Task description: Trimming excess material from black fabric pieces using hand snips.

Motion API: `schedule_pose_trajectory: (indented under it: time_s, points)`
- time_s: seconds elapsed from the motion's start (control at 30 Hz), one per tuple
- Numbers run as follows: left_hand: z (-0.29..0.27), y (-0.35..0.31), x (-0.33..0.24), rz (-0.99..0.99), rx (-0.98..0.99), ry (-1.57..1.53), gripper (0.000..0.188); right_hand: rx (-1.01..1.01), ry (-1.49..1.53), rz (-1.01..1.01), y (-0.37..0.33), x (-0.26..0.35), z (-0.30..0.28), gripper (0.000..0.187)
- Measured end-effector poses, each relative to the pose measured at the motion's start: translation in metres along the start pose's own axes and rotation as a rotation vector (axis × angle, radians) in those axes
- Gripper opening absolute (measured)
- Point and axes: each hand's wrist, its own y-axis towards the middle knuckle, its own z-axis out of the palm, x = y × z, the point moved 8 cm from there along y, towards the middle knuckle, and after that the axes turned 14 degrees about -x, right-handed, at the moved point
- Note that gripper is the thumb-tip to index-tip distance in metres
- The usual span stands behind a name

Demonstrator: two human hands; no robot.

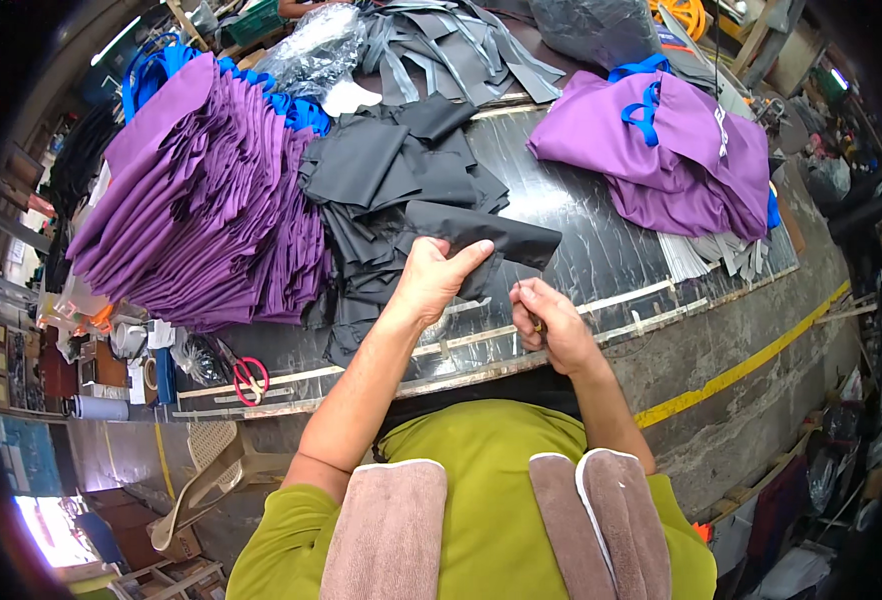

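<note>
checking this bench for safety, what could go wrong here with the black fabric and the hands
The right hand pinches a small tool, too small to identify, close to the left hand gripping the black fabric piece; a slip might nick the fingers or cloth. Pulling that piece could drag the loose black fabric pile out of order. The red-handled scissors lie near the table edge and might get knocked off.

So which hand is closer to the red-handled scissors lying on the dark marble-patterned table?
Left. The left hand, gripping a black fabric piece, sits up and right of the red-handled scissors; the right hand lies farther right, beyond it.
</note>
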Motion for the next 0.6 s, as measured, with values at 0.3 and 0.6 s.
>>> schedule_pose_trajectory:
  time_s: [0.3, 0.6]
  points:
    - [0.018, -0.014, -0.014, 0.042, 0.029, 0.032, 0.026, 0.138, 0.329, 0.174, 0.014, -0.006, 0.016, 0.038]
    - [0.014, -0.014, -0.016, 0.04, 0.001, 0.019, 0.027, 0.16, 0.341, 0.217, 0.017, -0.008, 0.022, 0.037]
